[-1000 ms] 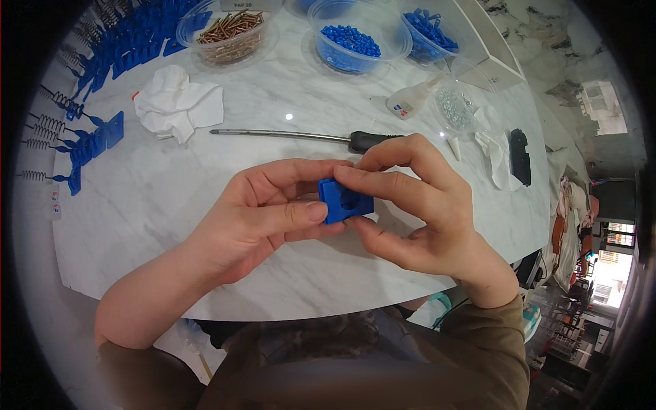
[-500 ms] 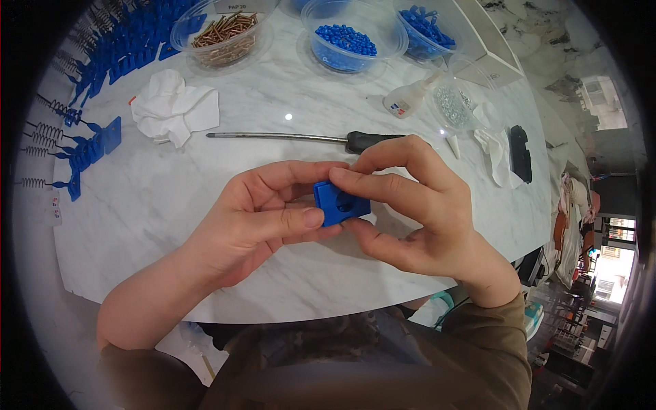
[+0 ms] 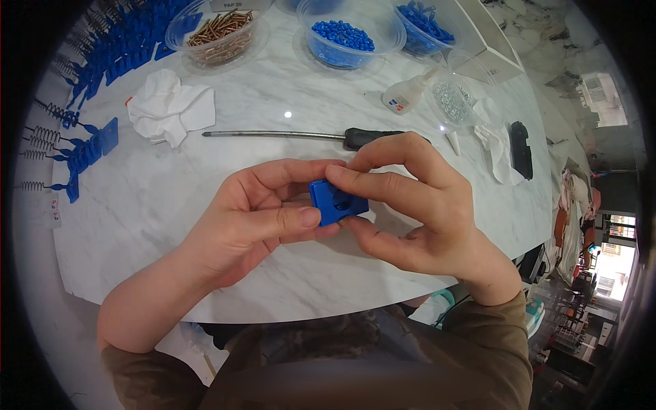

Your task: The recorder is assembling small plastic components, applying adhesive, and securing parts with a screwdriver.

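Note:
Between my two hands, above the marble-look table, is a small blue plastic block (image 3: 335, 208) with a round hole in its face. My left hand (image 3: 263, 219) grips its left edge, thumb on the front and fingers behind. My right hand (image 3: 417, 208) pinches the right side, with the index finger at the top edge and the thumb at the bottom corner. Just beyond the hands lies a long screwdriver (image 3: 294, 135), its black handle partly behind my right hand. Whatever is on the block's back side is hidden by my fingers.
Clear tubs hold copper-coloured screws (image 3: 220, 33), small blue pieces (image 3: 342, 39) and longer blue parts (image 3: 425, 26). Rows of blue parts with springs (image 3: 85, 160) line the left. Also around are crumpled tissue (image 3: 171, 109), a small white bottle (image 3: 404, 94) and a black object (image 3: 521, 150).
Both hands keep their hold on the blue block, which has turned very slightly. The whole view has shifted a little.

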Demonstrator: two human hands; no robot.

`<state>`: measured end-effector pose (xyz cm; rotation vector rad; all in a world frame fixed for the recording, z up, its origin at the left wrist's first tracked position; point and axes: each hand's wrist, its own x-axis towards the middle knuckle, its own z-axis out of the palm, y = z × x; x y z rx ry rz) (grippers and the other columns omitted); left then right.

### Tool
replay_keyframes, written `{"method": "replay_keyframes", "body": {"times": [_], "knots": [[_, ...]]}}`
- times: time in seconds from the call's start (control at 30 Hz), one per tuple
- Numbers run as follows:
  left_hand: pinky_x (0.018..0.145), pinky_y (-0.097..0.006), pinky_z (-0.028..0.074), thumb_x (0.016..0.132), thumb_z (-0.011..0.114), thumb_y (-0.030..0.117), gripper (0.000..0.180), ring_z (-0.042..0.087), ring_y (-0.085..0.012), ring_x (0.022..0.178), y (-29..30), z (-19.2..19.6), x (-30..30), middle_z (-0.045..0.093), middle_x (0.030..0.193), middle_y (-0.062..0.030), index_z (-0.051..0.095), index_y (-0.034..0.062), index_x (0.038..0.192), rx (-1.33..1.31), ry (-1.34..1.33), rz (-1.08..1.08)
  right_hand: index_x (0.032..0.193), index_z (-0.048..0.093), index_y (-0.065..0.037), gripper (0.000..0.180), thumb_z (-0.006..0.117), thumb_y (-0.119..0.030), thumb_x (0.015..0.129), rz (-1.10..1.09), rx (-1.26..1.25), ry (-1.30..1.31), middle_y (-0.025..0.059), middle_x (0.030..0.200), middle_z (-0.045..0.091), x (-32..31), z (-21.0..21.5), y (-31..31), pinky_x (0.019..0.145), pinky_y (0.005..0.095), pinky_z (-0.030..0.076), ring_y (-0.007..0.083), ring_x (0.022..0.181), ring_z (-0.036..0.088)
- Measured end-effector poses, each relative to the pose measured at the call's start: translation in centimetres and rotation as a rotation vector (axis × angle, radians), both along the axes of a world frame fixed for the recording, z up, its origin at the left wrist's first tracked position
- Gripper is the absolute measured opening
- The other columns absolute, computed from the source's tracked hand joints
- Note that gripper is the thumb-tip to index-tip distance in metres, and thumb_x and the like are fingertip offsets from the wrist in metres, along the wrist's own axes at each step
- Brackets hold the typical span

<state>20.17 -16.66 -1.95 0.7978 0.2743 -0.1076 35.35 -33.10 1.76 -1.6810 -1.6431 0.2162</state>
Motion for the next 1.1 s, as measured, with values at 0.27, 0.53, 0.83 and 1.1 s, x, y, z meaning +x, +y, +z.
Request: {"method": "replay_keyframes", "body": {"times": [0.27,0.53,0.83,1.1], "knots": [[0.094,-0.039,0.054,0.085,0.066,0.004,0.048,0.060,-0.0241,0.114,0.03,0.04,-0.03,0.060,0.125,-0.0133,0.052,0.0020,0.131,-0.007,0.014,0.004,0.109,0.071,-0.005,0.048,0.075,0.001,0.061,-0.002,-0.004,0.003,0.0095,0.101,0.059,-0.04,0.01,0.04,0.076,0.0308,0.052,0.0213,0.090,0.063],[0.094,-0.040,0.054,0.085,0.066,0.003,0.048,0.061,-0.0261,0.113,0.04,-0.03,-0.08,0.062,0.122,-0.0140,0.052,0.0017,0.131,-0.006,0.023,0.007,0.109,0.071,-0.006,0.049,0.075,0.001,0.061,-0.010,-0.002,0.007,0.0094,0.100,0.059,-0.10,-0.02,-0.03,0.076,0.0307,0.051,0.0210,0.089,0.063],[0.095,-0.040,0.054,0.085,0.066,0.004,0.048,0.062,-0.0266,0.113,-0.02,-0.17,-0.08,0.062,0.123,-0.0145,0.053,0.0019,0.131,-0.007,0.012,0.010,0.109,0.071,-0.006,0.049,0.075,0.001,0.061,-0.003,0.009,0.005,0.0092,0.100,0.059,-0.01,-0.04,0.02,0.075,0.0304,0.051,0.0207,0.088,0.063],[0.094,-0.040,0.054,0.085,0.066,0.003,0.048,0.061,-0.0263,0.114,0.04,-0.06,-0.11,0.061,0.123,-0.0143,0.054,0.0024,0.131,0.007,0.024,0.005,0.109,0.071,-0.006,0.049,0.075,0.002,0.061,-0.002,0.010,0.005,0.0091,0.100,0.059,-0.06,-0.09,0.02,0.075,0.0304,0.051,0.0206,0.089,0.062]]}}
